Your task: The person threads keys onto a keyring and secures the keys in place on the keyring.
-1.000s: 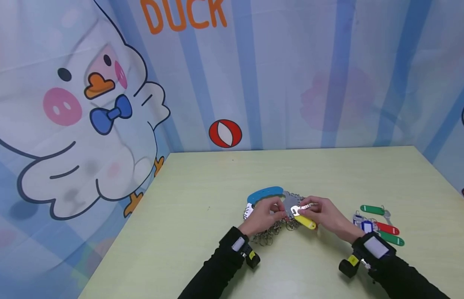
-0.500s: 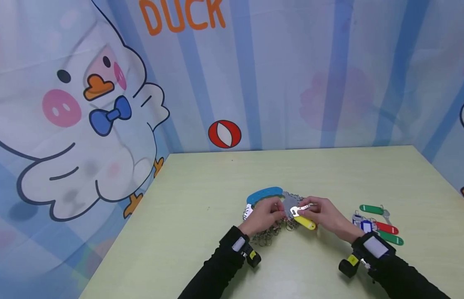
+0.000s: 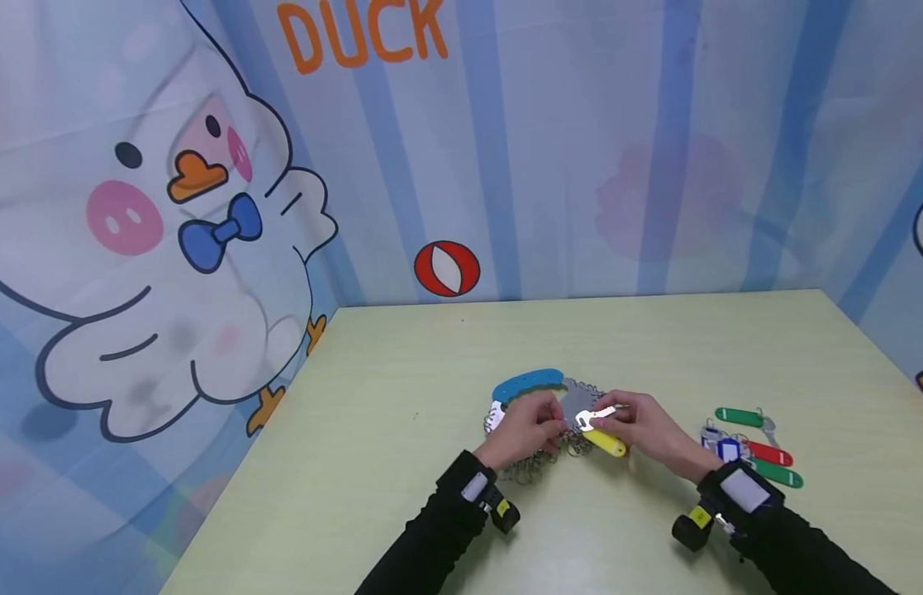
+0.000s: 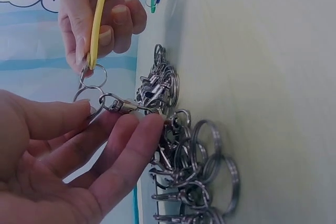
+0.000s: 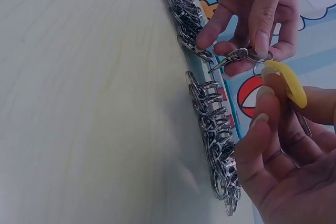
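My left hand [image 3: 526,423] pinches a small split ring [image 4: 86,87] between thumb and index finger. That ring hangs from a metal swivel clasp [image 4: 123,106], which lies by the other fingers. My right hand [image 3: 647,426] grips a yellow key tag [image 3: 606,442] with a silver key [image 3: 597,416]. In the left wrist view, the tag's own ring [image 4: 100,67] meets the pinched ring; whether they are linked is unclear. Beneath both hands lies a grey plate [image 3: 578,401] joined to a blue curved piece [image 3: 528,383], with several clasps and rings [image 5: 212,124] along its edge.
To the right lie a green key tag [image 3: 738,416] with a key, a red tag [image 3: 770,454], another green tag [image 3: 777,473] and blue tags [image 3: 729,449]. A pale wooden table [image 3: 402,372] runs back to a printed duck curtain [image 3: 565,149].
Both hands stay in nearly the same place, still holding the split ring and the yellow key tag. The tag and key shift very slightly. The head view drifts a little.
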{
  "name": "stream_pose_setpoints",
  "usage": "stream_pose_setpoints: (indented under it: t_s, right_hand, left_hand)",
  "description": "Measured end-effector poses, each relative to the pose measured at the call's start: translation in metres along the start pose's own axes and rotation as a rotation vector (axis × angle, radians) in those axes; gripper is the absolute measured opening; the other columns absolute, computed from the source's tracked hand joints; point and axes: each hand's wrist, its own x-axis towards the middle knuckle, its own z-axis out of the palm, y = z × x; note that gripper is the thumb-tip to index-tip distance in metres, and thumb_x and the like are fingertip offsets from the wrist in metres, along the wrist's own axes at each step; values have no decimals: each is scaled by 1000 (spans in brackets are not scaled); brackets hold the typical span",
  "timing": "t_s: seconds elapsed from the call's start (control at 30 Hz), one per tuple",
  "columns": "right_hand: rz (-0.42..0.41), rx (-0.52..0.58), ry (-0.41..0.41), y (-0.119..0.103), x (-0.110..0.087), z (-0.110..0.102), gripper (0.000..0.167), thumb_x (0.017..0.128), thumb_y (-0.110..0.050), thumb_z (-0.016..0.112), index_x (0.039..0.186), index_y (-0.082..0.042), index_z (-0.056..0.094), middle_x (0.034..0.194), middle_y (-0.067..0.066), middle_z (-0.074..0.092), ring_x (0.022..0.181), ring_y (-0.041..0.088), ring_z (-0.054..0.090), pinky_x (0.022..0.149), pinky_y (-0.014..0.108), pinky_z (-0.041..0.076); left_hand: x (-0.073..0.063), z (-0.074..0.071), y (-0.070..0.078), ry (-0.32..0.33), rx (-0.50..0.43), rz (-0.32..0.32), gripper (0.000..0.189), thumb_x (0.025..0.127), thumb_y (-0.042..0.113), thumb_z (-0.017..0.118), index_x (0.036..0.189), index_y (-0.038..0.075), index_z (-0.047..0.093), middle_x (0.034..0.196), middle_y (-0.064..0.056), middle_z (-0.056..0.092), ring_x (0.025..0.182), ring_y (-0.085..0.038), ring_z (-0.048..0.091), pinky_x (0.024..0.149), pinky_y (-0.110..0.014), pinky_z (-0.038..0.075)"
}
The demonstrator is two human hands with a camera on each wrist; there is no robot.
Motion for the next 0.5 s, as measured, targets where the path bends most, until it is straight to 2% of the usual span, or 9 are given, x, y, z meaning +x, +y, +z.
stream_pose_setpoints:
  t_s: [0.2, 0.5]
  right_hand:
    - [15, -30, 25, -3, 2, 1, 35, 93, -25, 63, 117, 1, 56, 94, 12, 73, 67, 10, 55, 56, 25, 46]
    - [21, -70, 60, -3, 6, 2, 30, 94, -22, 62, 115, 0, 58, 95, 12, 73, 72, 12, 56, 61, 24, 44]
  left_hand:
    - [4, -1, -2, 3, 6, -8, 4, 95, 6, 57, 93, 2, 57, 92, -20, 68, 68, -19, 67, 63, -26, 56]
    - [8, -3, -2, 1, 18, -21, 7, 95, 7, 57, 95, 0, 57, 92, -20, 68, 69, -23, 66, 64, -30, 57]
